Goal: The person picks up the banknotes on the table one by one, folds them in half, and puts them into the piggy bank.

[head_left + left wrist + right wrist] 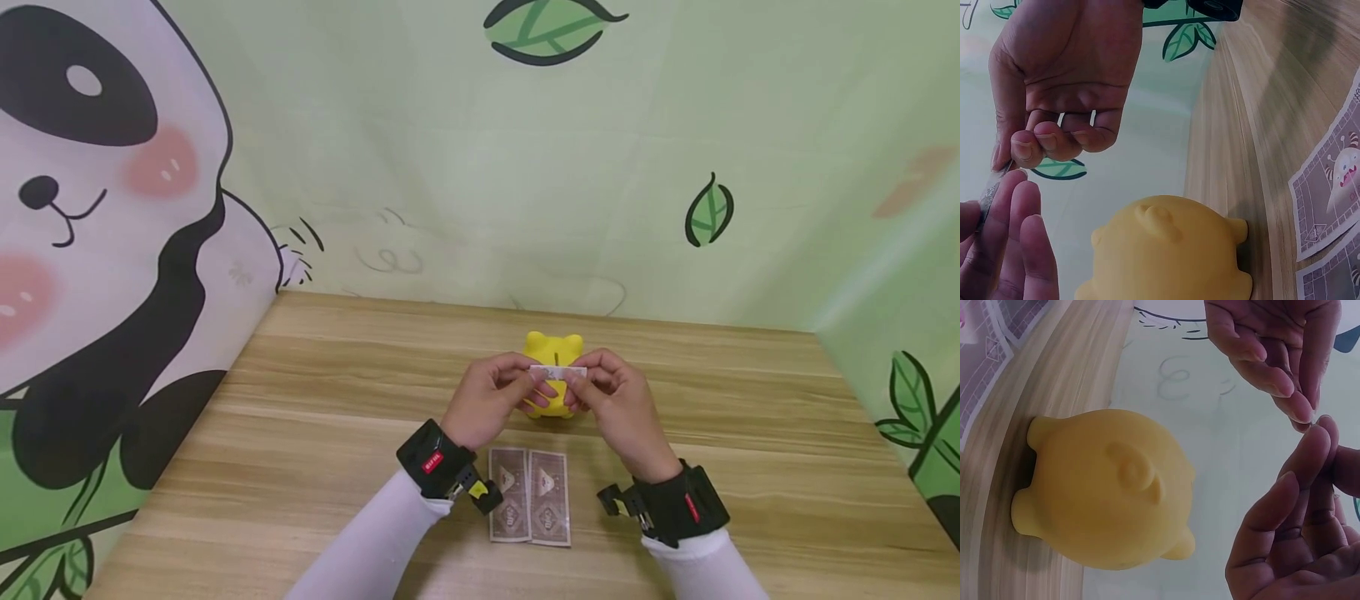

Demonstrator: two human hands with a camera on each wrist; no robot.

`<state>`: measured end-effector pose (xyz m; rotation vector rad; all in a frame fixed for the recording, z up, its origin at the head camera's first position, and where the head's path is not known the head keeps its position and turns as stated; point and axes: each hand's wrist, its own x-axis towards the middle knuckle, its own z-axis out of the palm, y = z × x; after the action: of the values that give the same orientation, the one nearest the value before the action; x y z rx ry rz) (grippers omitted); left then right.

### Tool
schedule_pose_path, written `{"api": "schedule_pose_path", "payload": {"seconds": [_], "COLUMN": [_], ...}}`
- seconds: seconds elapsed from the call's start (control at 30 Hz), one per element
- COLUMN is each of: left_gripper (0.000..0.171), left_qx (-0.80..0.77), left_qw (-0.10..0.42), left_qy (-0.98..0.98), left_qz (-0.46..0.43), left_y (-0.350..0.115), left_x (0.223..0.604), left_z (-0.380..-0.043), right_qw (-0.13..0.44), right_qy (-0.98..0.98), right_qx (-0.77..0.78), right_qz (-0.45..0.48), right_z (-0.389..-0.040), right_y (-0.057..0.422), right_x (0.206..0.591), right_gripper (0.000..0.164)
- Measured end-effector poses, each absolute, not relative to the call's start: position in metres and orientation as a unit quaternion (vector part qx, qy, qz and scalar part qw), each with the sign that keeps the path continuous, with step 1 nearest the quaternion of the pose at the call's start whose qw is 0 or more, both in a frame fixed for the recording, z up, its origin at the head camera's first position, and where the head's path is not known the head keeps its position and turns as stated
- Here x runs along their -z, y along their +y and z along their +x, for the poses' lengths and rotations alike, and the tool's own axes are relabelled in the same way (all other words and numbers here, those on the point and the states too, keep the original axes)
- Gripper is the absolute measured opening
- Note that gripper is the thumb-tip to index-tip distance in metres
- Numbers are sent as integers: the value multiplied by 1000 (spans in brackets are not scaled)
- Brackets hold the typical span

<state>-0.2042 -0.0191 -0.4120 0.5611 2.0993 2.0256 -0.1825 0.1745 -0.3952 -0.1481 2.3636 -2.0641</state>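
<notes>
Two printed notes point(550, 504) lie nearest me; past them, my left grip point(491, 400) and right grip point(621, 408) pinch a paper strip point(558, 372) — the folding step, I judge — raised near the yellow piggy bank point(557, 401). Next calls for aligning it with the slot point(557, 358). The wood-grain surface point(337, 400) meets a green wall point(420, 167) — leaves, a panda point(180, 279).

Piggy bank point(1110, 494) on tbl point(337, 400), behind 2 notes point(549, 500)

Paper strip point(558, 372): whitish, grey print. Piggy bank point(1094, 512), toward far edge of surface point(750, 400): plain yellow. Paired notes point(509, 500): mauve-brown, pale borders. The surface: brown wood grain.
</notes>
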Motion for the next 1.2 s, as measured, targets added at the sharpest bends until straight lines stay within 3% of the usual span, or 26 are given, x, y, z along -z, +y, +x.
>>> {"api": "schedule_pose_path", "payload": {"seconds": [0.87,1.2], "left_gripper": [13,17], "left_qx": [-681,-671], "left_qw": [77,72], "left_qy": [711,718], "left_qz": [157,171], "left_y": [-17,-15], "left_x": [414,415], "left_z": [-205,-205], "right_qw": [-1,-24], "right_qy": [755,753], "right_qx": [653,655], "right_qz": [-49,-57], "right_z": [-184,-182], "right_y": [178,178], "right_x": [396,395], "right_gripper": [16,23]}}
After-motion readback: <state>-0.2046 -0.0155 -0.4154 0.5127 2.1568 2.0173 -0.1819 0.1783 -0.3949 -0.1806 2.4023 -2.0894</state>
